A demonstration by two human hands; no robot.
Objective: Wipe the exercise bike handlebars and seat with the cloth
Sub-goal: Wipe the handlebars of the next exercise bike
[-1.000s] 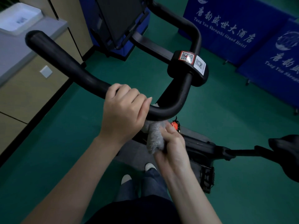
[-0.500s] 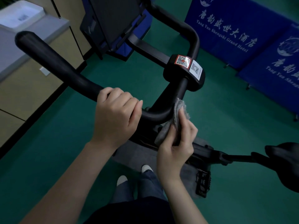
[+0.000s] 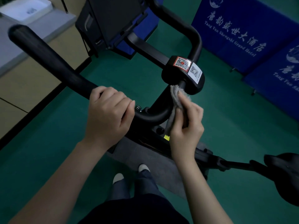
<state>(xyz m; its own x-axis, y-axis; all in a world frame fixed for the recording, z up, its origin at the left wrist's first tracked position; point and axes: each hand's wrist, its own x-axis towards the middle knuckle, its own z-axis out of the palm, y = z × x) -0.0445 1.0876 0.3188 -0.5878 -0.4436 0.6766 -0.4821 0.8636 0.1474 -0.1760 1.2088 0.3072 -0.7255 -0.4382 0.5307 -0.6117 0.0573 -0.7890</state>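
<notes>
Head camera looks down on the black handlebars [image 3: 48, 57] of an exercise bike. The left hand [image 3: 110, 113] wraps its fingers round the left bar just before the bend. The right hand [image 3: 186, 125] grips the grey cloth [image 3: 175, 96], pressing it against the rising part of the bar just below the black housing [image 3: 168, 75] with two QR stickers. The seat [image 3: 284, 172] sits at the lower right edge, well apart from both hands, above the green floor [image 3: 234, 126].

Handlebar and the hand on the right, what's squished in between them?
The grey cloth. The right hand holds it against the black handlebar, just below the block with the QR stickers. The head view shows this.
</notes>
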